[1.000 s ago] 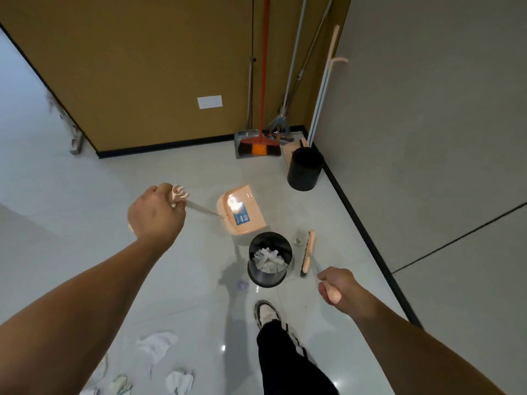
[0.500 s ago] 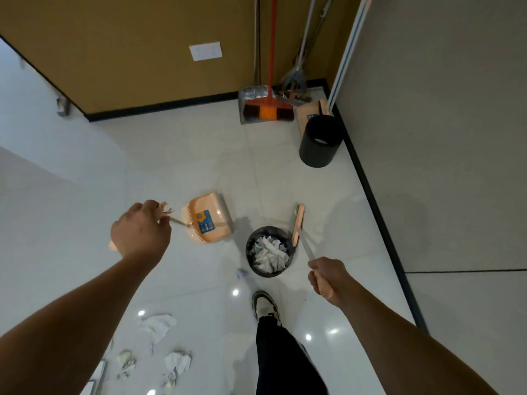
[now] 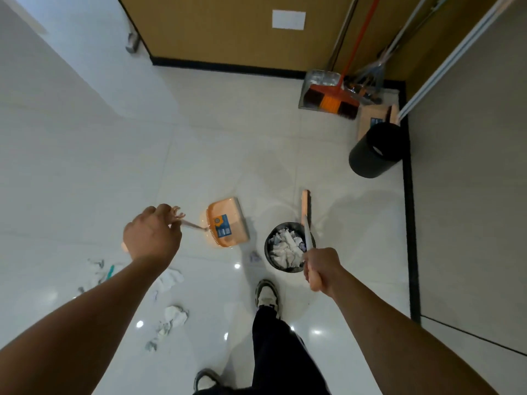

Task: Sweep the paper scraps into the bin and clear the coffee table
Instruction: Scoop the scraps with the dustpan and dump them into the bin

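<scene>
Paper scraps (image 3: 171, 315): loose on the floor beneath the left forearm
Bin (image 3: 288, 246): heaped with scraps, just left of the right hand
Left hand (image 3: 151, 235): clenched around the dustpan (image 3: 226, 226) handle
Right hand (image 3: 320, 270): gripping the broom (image 3: 305, 212) handle

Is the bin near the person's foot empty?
No, the bin beside the shoe holds crumpled white paper, which shows plainly through its open top.
</scene>
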Tool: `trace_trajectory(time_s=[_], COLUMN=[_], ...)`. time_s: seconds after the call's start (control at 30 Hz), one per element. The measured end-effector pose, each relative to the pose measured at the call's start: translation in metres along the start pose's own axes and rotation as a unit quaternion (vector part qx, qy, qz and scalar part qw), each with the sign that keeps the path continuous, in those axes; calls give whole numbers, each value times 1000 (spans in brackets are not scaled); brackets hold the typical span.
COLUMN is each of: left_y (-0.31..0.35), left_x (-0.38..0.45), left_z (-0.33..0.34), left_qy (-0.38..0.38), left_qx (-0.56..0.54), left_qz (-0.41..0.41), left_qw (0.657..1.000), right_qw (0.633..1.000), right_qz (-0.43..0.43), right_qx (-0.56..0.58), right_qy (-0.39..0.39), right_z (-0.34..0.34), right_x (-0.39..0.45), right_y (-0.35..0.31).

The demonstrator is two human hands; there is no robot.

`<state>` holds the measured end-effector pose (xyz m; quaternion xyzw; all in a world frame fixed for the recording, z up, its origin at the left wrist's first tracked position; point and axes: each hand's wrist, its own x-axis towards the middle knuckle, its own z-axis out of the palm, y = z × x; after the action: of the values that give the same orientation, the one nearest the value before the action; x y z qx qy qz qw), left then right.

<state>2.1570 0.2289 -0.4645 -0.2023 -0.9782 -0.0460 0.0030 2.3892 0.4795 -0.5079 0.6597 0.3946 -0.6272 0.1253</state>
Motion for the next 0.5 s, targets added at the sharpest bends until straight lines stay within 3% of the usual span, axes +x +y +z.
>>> trace_trajectory(time_s=[0.23,0.5], left_y=[-47,-104], left_x=[-26,-69], left_z=[-13,-30], left_qy=[13,15], left_qx=[-4,-10], left_qz=[-37,-98], left_qw=[999,995], right_qw=[996,979], right_qz=[-32,19], right_qx=[-83,-174], right_qy=[-32,-106], right_z=[50,115], right_x=[-11,-42], right_y=[-1,30])
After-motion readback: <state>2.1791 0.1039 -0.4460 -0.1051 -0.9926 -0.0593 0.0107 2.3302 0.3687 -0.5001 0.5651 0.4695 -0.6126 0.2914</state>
